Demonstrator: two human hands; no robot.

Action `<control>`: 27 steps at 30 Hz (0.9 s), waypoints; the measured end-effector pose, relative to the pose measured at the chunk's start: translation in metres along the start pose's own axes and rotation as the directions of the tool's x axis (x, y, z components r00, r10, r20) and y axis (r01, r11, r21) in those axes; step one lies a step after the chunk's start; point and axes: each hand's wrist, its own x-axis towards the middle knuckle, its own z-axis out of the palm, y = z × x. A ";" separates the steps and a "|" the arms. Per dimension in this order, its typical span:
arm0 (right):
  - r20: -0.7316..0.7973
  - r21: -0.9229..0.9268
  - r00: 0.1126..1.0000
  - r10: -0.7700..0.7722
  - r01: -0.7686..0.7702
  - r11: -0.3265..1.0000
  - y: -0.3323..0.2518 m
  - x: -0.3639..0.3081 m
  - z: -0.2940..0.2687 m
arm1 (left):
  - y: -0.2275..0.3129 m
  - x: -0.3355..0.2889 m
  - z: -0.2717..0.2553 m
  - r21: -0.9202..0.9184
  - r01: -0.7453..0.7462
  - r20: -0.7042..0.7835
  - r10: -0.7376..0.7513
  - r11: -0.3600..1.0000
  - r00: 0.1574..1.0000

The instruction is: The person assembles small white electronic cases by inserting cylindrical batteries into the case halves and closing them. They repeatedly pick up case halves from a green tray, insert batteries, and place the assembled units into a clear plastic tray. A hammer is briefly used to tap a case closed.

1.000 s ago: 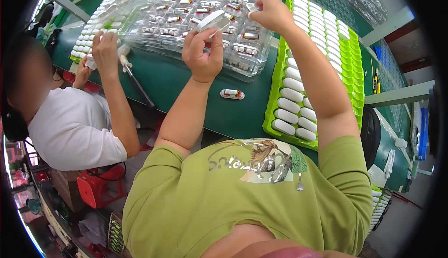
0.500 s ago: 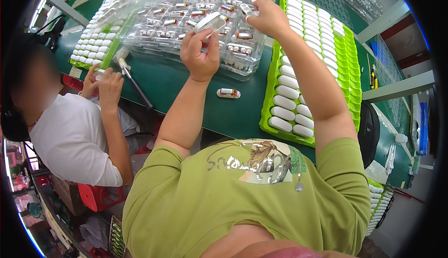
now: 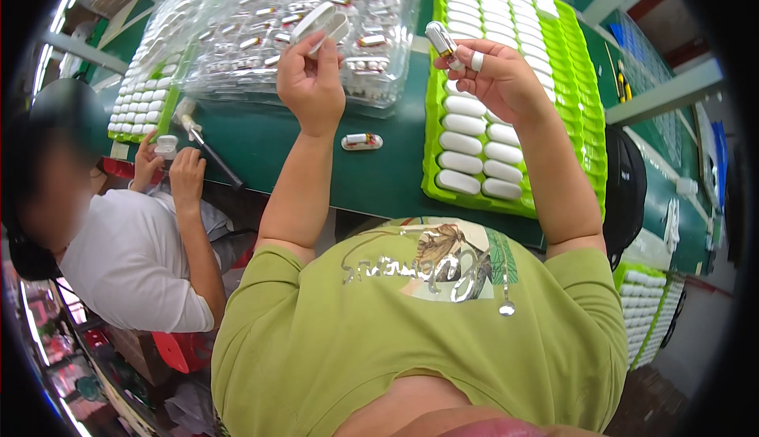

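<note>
The left hand (image 3: 312, 81) grips a white open case (image 3: 320, 24); the right hand (image 3: 498, 81) pinches a small metal part (image 3: 443, 40). Below and between the hands, another part (image 3: 362, 142) lies on the tabletop (image 3: 379, 180).

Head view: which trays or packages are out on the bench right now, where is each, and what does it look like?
Clear blister trays: far left-centre, stacked, holding small metallic parts.
Green tray: under the right hand, rows of white oval cases.
Second green tray: far left, near the co-worker, white ovals too.
White open case: held in the left hand.
</note>
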 end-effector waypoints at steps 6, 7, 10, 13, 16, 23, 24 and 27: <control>-0.053 0.101 0.998 0.042 -0.036 0.994 0.022 -0.053 -0.011 | 0.041 -0.027 0.046 -0.245 0.373 0.442 -0.239 0.895 0.864; -0.045 0.131 0.998 0.041 -0.035 0.991 0.026 -0.059 -0.014 | 0.044 -0.032 0.055 -0.247 0.414 0.499 -0.251 0.876 0.829; -0.049 0.186 0.998 0.035 -0.026 0.982 0.032 -0.074 -0.017 | 0.049 -0.046 0.071 -0.191 0.559 0.662 -0.314 0.807 0.680; -0.071 0.244 0.997 0.016 0.002 0.970 0.038 -0.082 -0.025 | 0.049 -0.060 0.080 -0.203 0.689 0.766 -0.325 0.696 0.554; -0.147 0.261 0.987 0.060 -0.020 0.965 0.046 -0.084 -0.032 | 0.044 -0.069 0.081 -0.166 0.744 0.799 -0.354 0.647 0.485; -0.142 0.331 0.989 0.026 0.023 0.943 0.058 -0.084 -0.037 | 0.035 -0.075 0.080 -0.112 0.810 0.812 -0.417 0.576 0.409; -0.185 0.326 0.983 -0.011 0.072 0.942 0.060 -0.084 -0.035 | 0.035 -0.075 0.079 -0.115 0.842 0.806 -0.447 0.527 0.389; -0.252 0.217 0.960 -0.119 0.176 0.960 0.061 -0.086 -0.024 | 0.034 -0.076 0.076 -0.132 0.907 0.795 -0.504 0.399 0.338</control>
